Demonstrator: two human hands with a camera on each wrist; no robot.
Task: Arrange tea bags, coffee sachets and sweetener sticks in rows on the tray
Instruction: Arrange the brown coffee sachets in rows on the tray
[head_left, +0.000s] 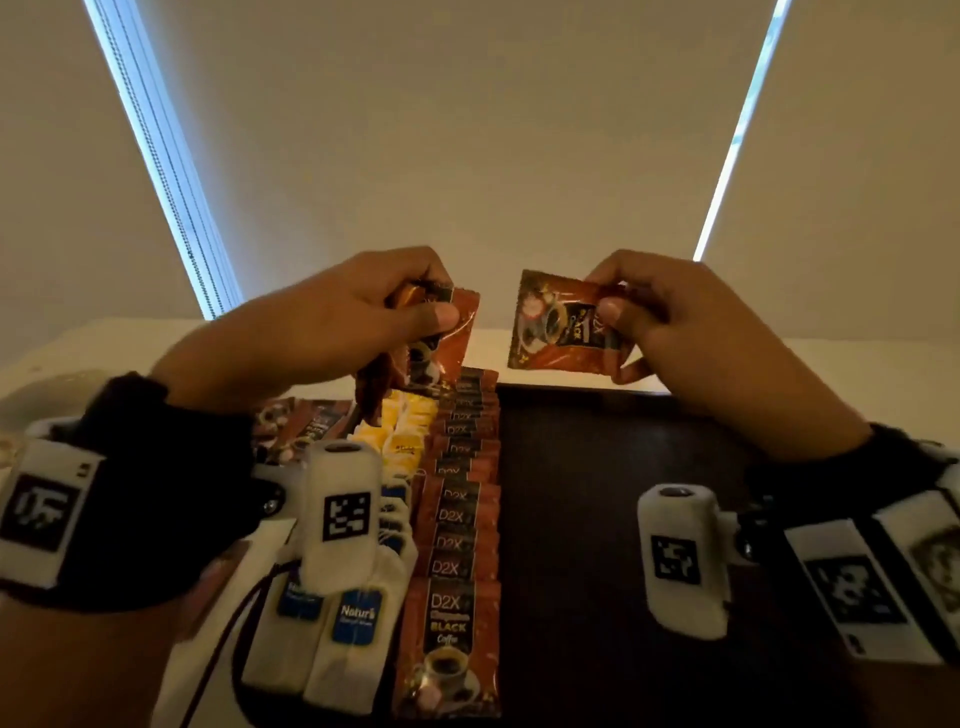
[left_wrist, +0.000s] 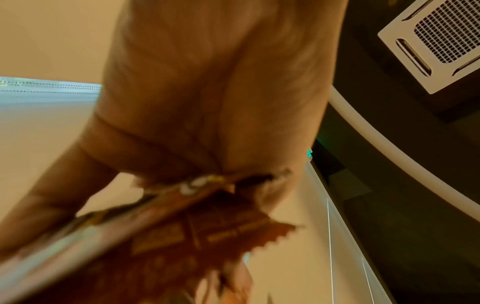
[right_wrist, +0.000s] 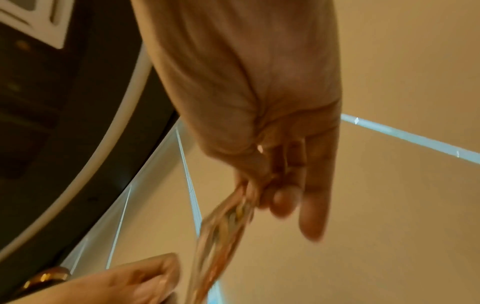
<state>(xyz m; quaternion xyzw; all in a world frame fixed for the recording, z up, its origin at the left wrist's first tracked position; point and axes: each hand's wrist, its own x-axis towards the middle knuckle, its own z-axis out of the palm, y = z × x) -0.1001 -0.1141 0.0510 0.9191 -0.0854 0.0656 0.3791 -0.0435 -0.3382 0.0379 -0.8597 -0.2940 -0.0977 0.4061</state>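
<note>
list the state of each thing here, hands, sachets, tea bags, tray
left hand: raised over the tray, holds a bunch of coffee sachets
right hand: raised, pinches a single coffee sachet
coffee sachet row: lying on the tray, overlapping, label up
white tea bags: lying in a row left of the coffee row
yellow tea bags: lying further back in that row
tray: dark, right part bare

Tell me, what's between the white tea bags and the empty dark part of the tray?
A row of red-brown coffee sachets, overlapping one another, runs between the white tea bags and the bare dark tray. The head view shows this.
</note>
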